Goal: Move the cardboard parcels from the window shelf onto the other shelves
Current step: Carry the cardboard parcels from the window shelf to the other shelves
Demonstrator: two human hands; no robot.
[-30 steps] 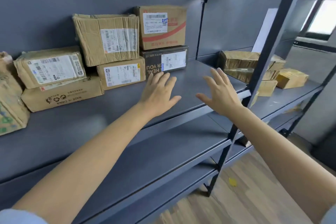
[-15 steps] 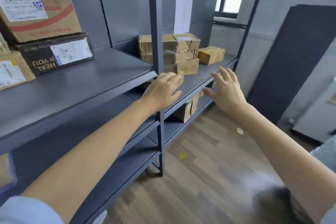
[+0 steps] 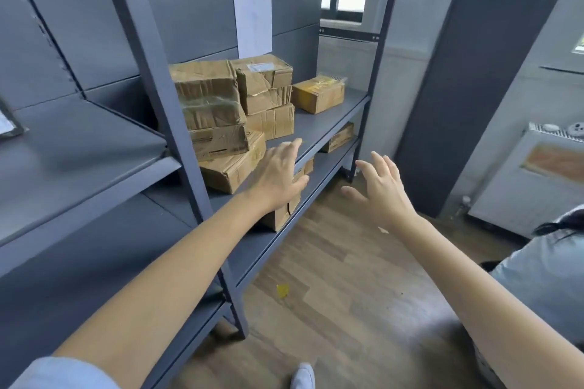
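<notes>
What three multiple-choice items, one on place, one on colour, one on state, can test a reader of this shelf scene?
1. Where does the small yellowish parcel lie?
A. on the floor
B. alone, right of the stacked parcels
C. on top of the stack

2. What colour is the shelf frame?
A. dark grey
B. white
C. red

3. How is the right hand?
A. gripping a parcel
B. a fist
C. open, holding nothing

Key: 1 B, it sits apart on the shelf board; 2 A, posts and boards are grey; 3 C, fingers are spread in the air.
</notes>
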